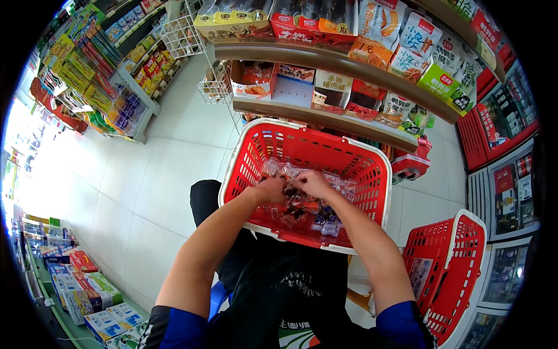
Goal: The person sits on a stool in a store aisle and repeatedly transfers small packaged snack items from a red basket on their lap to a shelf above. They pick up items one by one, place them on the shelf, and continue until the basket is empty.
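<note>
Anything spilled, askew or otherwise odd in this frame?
Nothing looks spilled or damaged; the packets lie jumbled, but inside the basket. One mild oddity: right of the open box, the lower shelf shows what looks like a bare patch, while goods farther right fill the front.

Place: shop | snack shelves (273, 51) (brown-edged) | red shopping basket (325, 152) | boxed goods (75, 303)

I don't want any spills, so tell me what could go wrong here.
The small wrapped packets lie loose and mixed in the red basket, so the left hand and right hand, working close together, might jumble them or let one slip. The basket also sits close by the left knee; a shifted leg could jolt it.
</note>
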Demonstrator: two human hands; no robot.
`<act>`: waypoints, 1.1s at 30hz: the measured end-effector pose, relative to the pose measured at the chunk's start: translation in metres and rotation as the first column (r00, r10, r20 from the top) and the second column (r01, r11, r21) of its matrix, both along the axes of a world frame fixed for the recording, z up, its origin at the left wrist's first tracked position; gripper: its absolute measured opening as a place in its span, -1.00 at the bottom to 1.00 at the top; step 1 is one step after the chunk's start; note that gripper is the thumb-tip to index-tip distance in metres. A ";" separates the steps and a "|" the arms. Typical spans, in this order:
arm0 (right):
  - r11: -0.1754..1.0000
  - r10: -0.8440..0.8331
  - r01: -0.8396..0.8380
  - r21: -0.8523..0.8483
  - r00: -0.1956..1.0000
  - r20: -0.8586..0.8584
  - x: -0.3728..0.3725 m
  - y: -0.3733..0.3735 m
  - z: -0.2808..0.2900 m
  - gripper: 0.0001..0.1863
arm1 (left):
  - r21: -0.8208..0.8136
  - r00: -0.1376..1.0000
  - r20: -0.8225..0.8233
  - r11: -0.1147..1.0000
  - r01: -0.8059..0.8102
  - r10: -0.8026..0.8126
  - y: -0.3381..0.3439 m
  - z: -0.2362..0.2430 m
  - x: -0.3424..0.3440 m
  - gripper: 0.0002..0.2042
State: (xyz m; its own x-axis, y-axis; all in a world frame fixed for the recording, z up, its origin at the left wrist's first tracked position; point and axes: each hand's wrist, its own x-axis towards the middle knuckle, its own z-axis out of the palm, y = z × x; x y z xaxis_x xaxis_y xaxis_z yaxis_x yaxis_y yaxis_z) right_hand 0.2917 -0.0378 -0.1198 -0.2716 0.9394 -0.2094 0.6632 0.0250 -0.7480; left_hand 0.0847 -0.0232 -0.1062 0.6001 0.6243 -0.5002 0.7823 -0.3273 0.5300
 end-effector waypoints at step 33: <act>0.599 0.090 0.345 0.722 0.868 -0.489 -0.084 0.138 0.201 -0.78 | 0.859 0.918 0.396 0.350 -0.373 0.007 0.075 0.158 -0.052 -0.35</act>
State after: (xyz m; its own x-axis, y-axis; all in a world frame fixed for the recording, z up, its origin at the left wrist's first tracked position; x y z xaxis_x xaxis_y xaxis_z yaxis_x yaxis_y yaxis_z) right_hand 0.2072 0.1006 0.0814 0.0132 0.7050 0.7090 0.3158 0.6699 -0.6720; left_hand 0.0328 0.0514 0.0517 0.3849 0.6911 0.6118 0.7699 -0.6059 0.2001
